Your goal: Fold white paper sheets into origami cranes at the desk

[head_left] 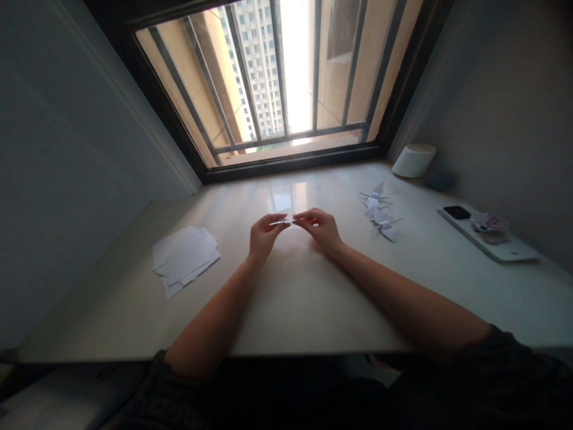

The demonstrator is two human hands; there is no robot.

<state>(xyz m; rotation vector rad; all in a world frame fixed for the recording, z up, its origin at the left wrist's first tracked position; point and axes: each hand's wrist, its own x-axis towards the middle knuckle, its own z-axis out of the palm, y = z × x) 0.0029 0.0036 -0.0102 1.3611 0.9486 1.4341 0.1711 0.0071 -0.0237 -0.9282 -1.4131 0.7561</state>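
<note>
You were at a pale table [290, 304] under a barred window [268, 77], loose paper sheets [184, 260] left, paper cranes [378, 212] right. Your left hand [266, 234] and right hand [319, 230] pinched a small folded paper [286, 218] mid-air, dead center.

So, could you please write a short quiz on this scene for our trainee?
1. Which is nearer the stack of loose white paper sheets: the left hand or the right hand?
2. True or false: the folded paper cranes lie to the right of both hands in this view.
3. What do the two hands hold between them?

Key: 1. The left hand. 2. True. 3. A small piece of folded white paper.
</note>
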